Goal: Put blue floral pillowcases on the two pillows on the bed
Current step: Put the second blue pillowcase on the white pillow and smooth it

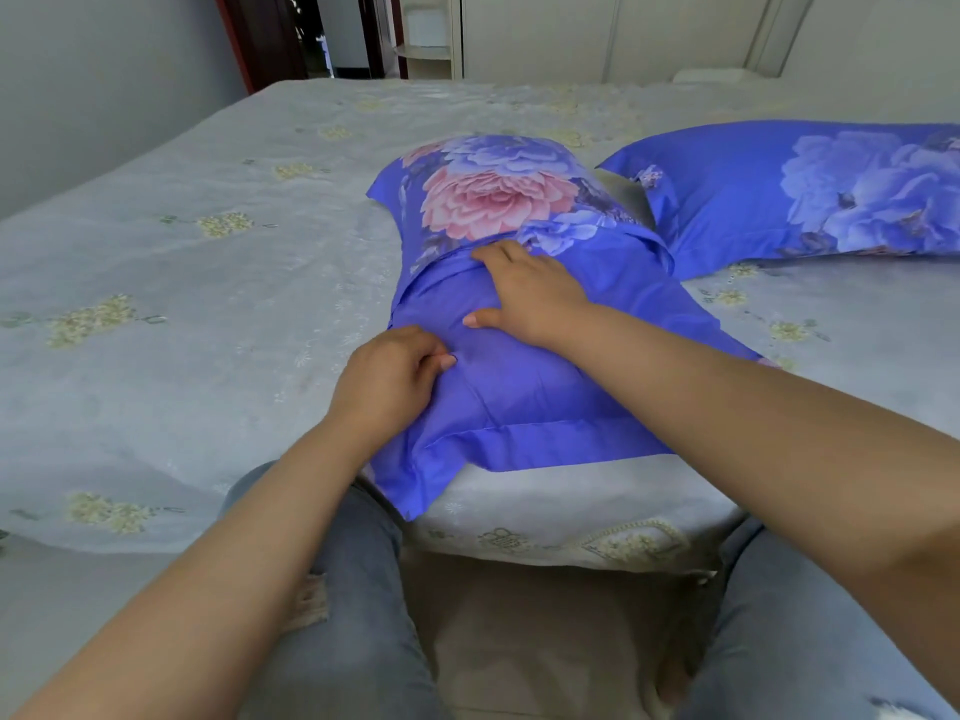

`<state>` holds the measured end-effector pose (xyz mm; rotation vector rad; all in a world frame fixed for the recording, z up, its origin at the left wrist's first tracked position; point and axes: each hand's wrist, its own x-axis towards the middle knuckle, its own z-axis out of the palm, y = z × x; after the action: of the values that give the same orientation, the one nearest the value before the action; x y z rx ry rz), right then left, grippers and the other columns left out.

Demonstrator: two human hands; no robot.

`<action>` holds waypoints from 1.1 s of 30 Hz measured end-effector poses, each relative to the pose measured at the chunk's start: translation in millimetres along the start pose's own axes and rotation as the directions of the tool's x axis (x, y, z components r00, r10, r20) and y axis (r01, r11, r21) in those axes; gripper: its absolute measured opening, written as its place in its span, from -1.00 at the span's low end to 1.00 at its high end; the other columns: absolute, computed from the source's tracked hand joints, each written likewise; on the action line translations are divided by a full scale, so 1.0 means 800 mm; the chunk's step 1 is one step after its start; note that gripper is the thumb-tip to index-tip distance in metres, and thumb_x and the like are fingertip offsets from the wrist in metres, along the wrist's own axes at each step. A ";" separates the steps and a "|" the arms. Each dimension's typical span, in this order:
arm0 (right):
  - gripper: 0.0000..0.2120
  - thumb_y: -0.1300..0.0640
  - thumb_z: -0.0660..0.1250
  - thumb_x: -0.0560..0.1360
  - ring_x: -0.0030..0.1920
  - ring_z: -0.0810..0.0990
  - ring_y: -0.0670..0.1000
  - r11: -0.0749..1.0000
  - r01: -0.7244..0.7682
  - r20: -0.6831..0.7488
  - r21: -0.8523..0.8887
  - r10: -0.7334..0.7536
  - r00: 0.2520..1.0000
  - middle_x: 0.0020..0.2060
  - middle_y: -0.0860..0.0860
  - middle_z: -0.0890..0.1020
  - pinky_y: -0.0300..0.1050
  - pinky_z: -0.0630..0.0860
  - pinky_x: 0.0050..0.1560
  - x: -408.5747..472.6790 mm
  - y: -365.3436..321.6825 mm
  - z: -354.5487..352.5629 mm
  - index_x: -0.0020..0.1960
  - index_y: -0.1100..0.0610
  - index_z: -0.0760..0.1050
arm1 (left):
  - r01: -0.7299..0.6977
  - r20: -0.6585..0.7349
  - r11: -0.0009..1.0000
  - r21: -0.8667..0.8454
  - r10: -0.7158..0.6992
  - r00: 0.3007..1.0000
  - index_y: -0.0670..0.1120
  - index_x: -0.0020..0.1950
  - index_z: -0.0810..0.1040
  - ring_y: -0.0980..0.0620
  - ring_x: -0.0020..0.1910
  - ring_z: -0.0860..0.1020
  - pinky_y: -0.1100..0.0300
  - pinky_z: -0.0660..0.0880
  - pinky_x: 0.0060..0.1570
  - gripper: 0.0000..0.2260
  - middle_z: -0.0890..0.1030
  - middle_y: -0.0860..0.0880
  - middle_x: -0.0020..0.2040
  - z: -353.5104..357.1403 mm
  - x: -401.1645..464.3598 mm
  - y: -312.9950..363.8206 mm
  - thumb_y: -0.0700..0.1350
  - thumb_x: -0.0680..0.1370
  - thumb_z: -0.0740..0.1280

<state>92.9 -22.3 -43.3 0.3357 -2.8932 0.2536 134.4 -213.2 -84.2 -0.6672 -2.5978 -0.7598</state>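
Risk: the near pillowcase (519,387) could bunch if the flap is tucked unevenly (a grey corner shows at the far right side).
Left hand (387,379): fingers curled, pinching cloth at the left edge.
Right hand (524,293): fingers flat, pressing the flap.
Location: near pillow on the bed (156,283); second pillow (810,194), cased, far right.

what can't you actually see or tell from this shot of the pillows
Head view only:
- The near pillowcase wraps its pillow, so how far in the pillow sits is hidden.
- The second pillow is cut off by the right edge.
- The left hand fingers curl into the fabric; their tips are hidden.
- The right hand lies flat, hiding the fold beneath.
- The room past the doorway is too dark to make out.
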 end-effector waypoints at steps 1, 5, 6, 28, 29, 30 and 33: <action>-0.27 -0.19 0.36 0.43 0.37 0.34 0.11 1.000 0.000 0.003 -0.002 0.000 1.000 0.41 0.05 0.27 0.03 0.19 0.37 0.000 -0.002 0.004 0.46 0.06 0.17 | 0.022 0.063 0.999 -0.045 -0.019 0.998 -0.07 -0.20 0.58 -0.04 -0.21 0.52 0.19 0.37 -0.22 -0.84 0.59 -0.02 -0.24 -0.006 0.005 0.000 -0.09 0.55 0.31; -0.29 -0.20 0.35 0.42 0.38 0.31 0.13 0.999 -0.010 -0.067 -0.044 0.007 0.998 0.44 0.07 0.21 0.03 0.17 0.38 -0.006 -0.013 0.014 0.44 0.07 0.21 | 0.101 0.386 0.990 -0.102 -0.054 0.921 0.01 -0.38 0.40 0.15 -0.42 0.36 0.30 0.25 -0.37 -0.68 0.41 0.08 -0.45 -0.030 0.032 -0.006 -0.12 0.59 0.26; -0.34 -0.19 0.35 0.42 0.31 0.36 0.16 0.996 -0.022 -0.149 -0.089 0.009 0.989 0.40 0.09 0.27 0.04 0.24 0.31 -0.013 -0.016 0.016 0.40 0.09 0.28 | 0.103 0.438 0.991 -0.091 -0.053 0.898 0.00 -0.36 0.42 0.13 -0.40 0.36 0.27 0.26 -0.35 -0.70 0.42 0.08 -0.43 -0.033 0.039 -0.008 -0.11 0.59 0.26; -0.71 0.12 0.21 0.60 -0.30 0.26 -0.05 0.167 -0.341 0.157 0.925 0.649 0.744 -0.32 0.06 0.33 -0.18 0.23 -0.36 -0.075 0.009 0.035 -0.29 0.14 0.41 | 0.354 -0.034 0.928 -0.114 -0.360 0.932 -0.09 0.06 0.49 -0.10 0.11 0.48 0.06 0.39 0.16 -0.56 0.52 -0.10 0.06 0.020 0.038 -0.001 0.26 0.45 0.31; -0.64 0.12 0.21 0.60 -0.36 0.21 -0.07 0.208 -0.319 0.118 0.924 0.640 0.759 -0.39 0.03 0.28 -0.21 0.19 -0.40 -0.076 0.009 0.034 -0.37 0.09 0.30 | 0.501 0.034 0.861 -0.085 -0.500 0.865 -0.12 0.02 0.47 -0.14 0.06 0.51 0.06 0.42 0.07 -0.52 0.53 -0.10 0.01 0.014 0.032 -0.005 0.30 0.46 0.25; -0.59 0.12 0.21 0.60 -0.40 0.17 -0.08 0.270 -0.311 0.076 0.911 0.631 0.772 -0.44 -0.03 0.25 -0.23 0.16 -0.45 -0.078 0.008 0.033 -0.41 0.06 0.22 | 0.606 0.183 0.788 -0.111 -0.583 0.791 -0.14 -0.06 0.46 -0.15 -0.04 0.56 0.07 0.47 -0.05 -0.51 0.54 -0.09 -0.10 0.011 0.024 -0.009 0.31 0.50 0.19; -0.61 0.07 0.17 0.61 -0.38 0.30 0.00 0.566 -0.325 -0.076 0.757 0.570 0.818 -0.47 -0.03 0.34 -0.20 0.27 -0.40 -0.089 -0.005 0.035 -0.39 0.06 0.23 | 0.724 0.475 0.540 -0.429 -0.547 0.689 -0.11 -0.22 0.51 -0.02 -0.34 0.49 0.20 0.44 -0.32 -0.59 0.52 -0.06 -0.30 0.007 0.005 -0.013 0.20 0.58 0.15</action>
<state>155.9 -16.6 -86.7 -0.3523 -2.3557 1.4184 124.4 -216.4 -90.8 0.1393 -2.8665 -1.9032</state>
